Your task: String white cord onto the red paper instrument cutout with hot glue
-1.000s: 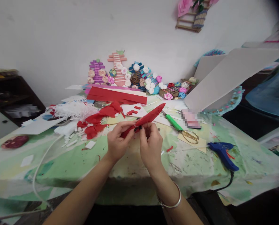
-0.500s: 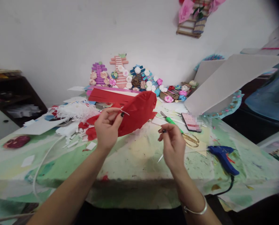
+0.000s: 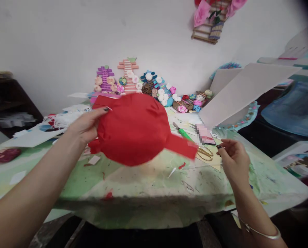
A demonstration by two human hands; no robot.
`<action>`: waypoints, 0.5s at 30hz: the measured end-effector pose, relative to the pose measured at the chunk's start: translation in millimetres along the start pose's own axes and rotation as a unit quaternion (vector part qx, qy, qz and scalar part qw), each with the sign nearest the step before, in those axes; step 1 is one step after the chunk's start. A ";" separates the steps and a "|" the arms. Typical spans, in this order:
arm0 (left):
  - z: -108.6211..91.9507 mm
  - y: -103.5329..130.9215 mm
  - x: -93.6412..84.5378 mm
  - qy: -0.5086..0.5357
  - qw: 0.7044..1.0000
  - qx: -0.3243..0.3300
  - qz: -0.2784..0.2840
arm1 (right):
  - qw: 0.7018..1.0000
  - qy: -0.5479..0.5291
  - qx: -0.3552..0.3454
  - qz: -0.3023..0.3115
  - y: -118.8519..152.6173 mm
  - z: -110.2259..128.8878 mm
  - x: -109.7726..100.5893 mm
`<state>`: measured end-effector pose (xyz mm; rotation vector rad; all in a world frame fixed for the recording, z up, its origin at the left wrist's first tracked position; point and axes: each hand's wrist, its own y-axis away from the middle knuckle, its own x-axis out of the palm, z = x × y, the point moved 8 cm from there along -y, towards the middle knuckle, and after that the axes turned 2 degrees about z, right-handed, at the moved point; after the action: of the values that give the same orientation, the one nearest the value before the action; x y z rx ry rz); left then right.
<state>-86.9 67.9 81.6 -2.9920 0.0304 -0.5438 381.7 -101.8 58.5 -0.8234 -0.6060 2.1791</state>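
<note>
My left hand (image 3: 88, 125) grips the left edge of a rounded, puckered red piece (image 3: 134, 129), fabric or paper, held up over the table. A short white strip (image 3: 109, 109) shows by its thumb. From the piece's lower right a flat red strip (image 3: 182, 146) sticks out, slightly blurred. My right hand (image 3: 235, 160) is apart from it at the right, fingertips pinched together; whatever they hold is too small to make out. Between the hands lie gold-handled scissors (image 3: 205, 154) and a green-handled tool (image 3: 183, 132).
A phone (image 3: 205, 134) lies behind the scissors. Flower-decorated stick crafts (image 3: 129, 77) lean on the wall. White cord (image 3: 71, 119) and paper are heaped at left. Large pale boards (image 3: 247, 89) stand at right. Small scraps (image 3: 171, 172) dot the paint-stained tablecloth (image 3: 143, 182).
The red piece has turned its broad face toward me and come left and closer with my left hand. My right hand has moved right, now covering most of the blue glue gun.
</note>
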 end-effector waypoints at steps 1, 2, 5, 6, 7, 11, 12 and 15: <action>19.1 -0.9 3.5 -0.018 0.997 -0.061 0.034 | 1.000 -0.004 0.003 0.030 -1.3 -2.2 4.1; 37.4 -0.1 8.4 -0.040 0.990 -0.109 0.074 | 0.997 -0.011 0.003 0.076 -1.2 -1.7 11.9; 82.7 7.4 25.9 -0.118 0.957 -0.191 0.186 | 0.965 -0.030 -0.035 0.259 12.8 18.1 48.1; 95.2 10.9 31.8 -0.140 0.943 -0.211 0.214 | 0.945 -0.031 -0.059 0.319 21.9 29.2 61.0; 106.4 14.6 37.4 -0.157 0.930 -0.233 0.236 | 0.924 -0.030 -0.086 0.372 32.4 41.1 73.1; 133.3 23.9 53.8 -0.181 0.899 -0.291 0.272 | 0.853 -0.008 -0.177 0.492 69.3 81.0 109.1; 135.4 24.0 56.3 -0.183 0.899 -0.289 0.275 | 0.845 0.005 -0.192 0.499 74.4 86.7 115.2; 135.9 22.3 59.5 -0.183 0.906 -0.258 0.280 | 0.828 0.042 -0.211 0.518 82.1 91.4 129.3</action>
<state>16.6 56.3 -26.5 -3.2644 1.1234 0.1220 209.8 -71.1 21.7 -1.7974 -0.6942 2.9708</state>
